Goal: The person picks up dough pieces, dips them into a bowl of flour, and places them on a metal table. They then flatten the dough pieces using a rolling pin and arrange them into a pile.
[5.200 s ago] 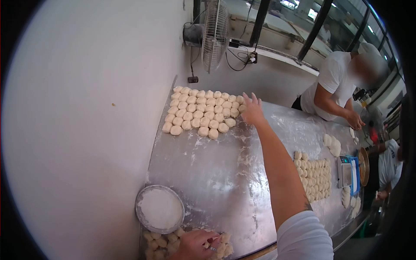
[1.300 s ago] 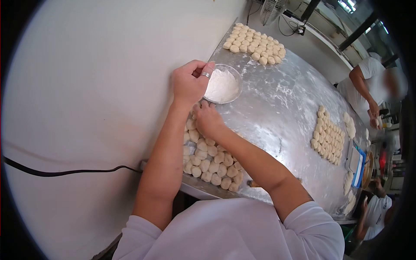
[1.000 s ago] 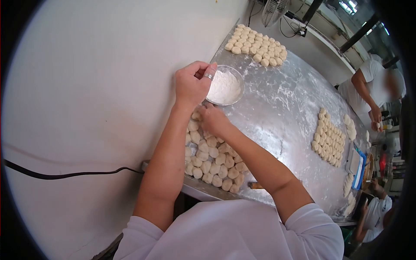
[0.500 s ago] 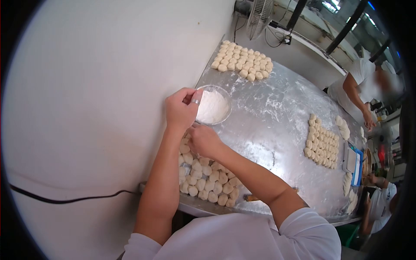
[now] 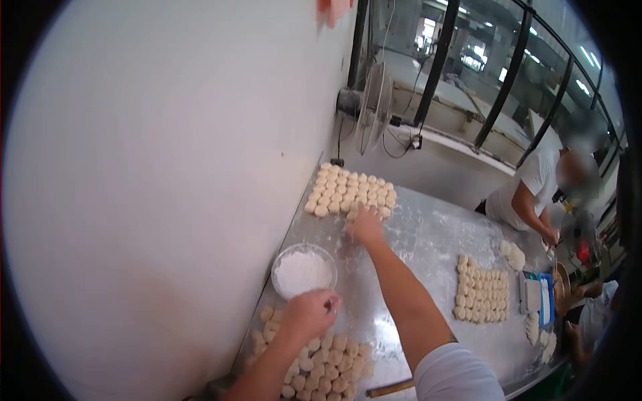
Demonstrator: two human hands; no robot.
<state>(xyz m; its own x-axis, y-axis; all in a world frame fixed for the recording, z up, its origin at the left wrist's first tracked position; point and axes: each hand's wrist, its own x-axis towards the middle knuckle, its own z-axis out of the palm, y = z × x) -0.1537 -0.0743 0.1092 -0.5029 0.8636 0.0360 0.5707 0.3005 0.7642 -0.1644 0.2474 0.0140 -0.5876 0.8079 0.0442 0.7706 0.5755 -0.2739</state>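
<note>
My right hand reaches to the near edge of the far block of dough balls, its fingers spread over the balls at that edge. Beside the bowl of white flour, my left hand is held at the near rim with its fingers curled together; whether anything is inside them is too small to tell. Below it lie the nearer dough balls on the metal table, partly hidden by my left forearm.
A third block of dough balls sits at the right, near a scale and a blue tray. A wooden stick lies at the near edge. Two people work along the right side. A fan stands by the windows.
My right hand has moved from the nearer dough balls to the far block. My left hand has shifted from the bowl's left rim to its near side. The view has tilted up.
</note>
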